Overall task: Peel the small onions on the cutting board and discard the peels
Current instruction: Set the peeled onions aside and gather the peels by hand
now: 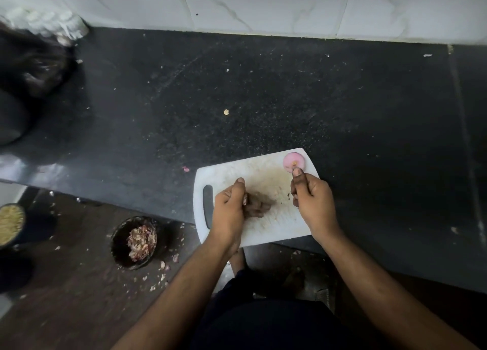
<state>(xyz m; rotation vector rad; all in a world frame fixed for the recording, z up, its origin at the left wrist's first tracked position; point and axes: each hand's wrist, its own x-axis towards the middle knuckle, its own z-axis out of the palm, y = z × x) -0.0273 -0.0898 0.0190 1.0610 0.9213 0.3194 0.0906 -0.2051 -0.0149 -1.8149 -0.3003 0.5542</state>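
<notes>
A white cutting board (pixel 266 170) lies at the front edge of the black counter. One peeled pink onion (pixel 293 162) sits at its far right corner. My left hand (pixel 232 207) is curled over the board's middle and grips a small clump of onion peels (pixel 245 199), mostly hidden by the fingers. My right hand (pixel 313 202) is closed round a thin dark thing that looks like a knife handle (pixel 294 200). Its thumb tip touches the near side of the onion. No blade shows.
A dark round bin (pixel 118 244) holding a heap of peels stands on the floor below the counter's left part, with scraps scattered around it. Another container (pixel 10 224) is at the far left edge. A crumpled dark bag (pixel 34 67) lies at the counter's back left. White tiles form the back wall.
</notes>
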